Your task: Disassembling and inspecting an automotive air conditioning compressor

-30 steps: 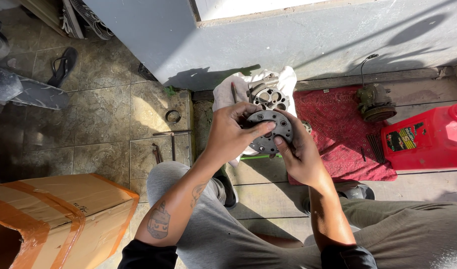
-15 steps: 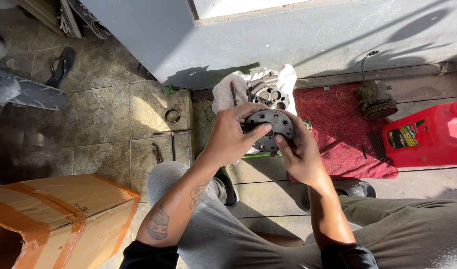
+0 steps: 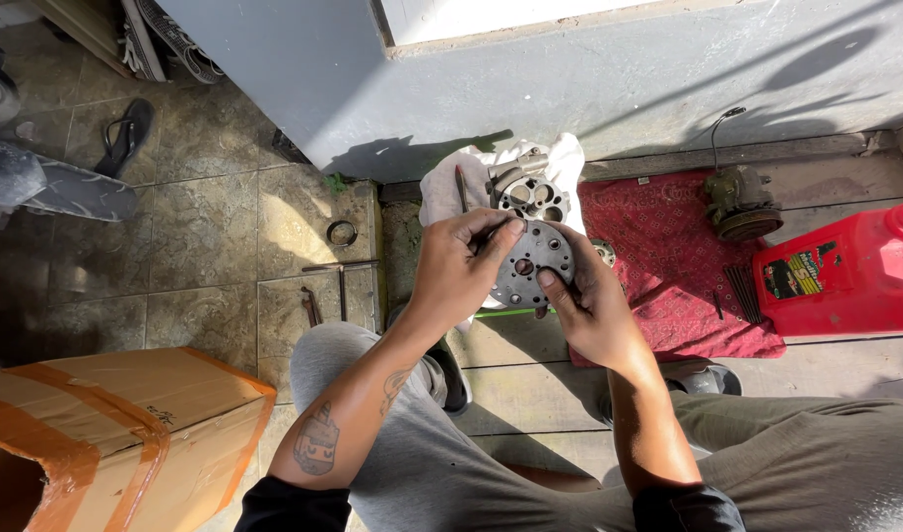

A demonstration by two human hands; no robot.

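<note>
Both hands hold a round grey metal plate (image 3: 536,262) with several holes, raised above my knees. My left hand (image 3: 461,268) grips its left edge, fingers curled over the top rim. My right hand (image 3: 589,307) supports its right side, the thumb pressed on the plate's face. Just beyond the plate, a metal housing with round bores (image 3: 530,192) rests on a white cloth (image 3: 443,192).
A red patterned mat (image 3: 668,256) lies on the step with a pulley-like part (image 3: 737,202) and thin rods (image 3: 742,291). A red jerrycan (image 3: 845,276) stands at the right. A taped cardboard box (image 3: 106,433) is at lower left; a metal ring (image 3: 341,232) and small tools (image 3: 341,286) lie on the tiles.
The plate has turned slightly in my hands and more of its face shows; my right thumb has shifted onto the plate's face. My view has barely moved.
</note>
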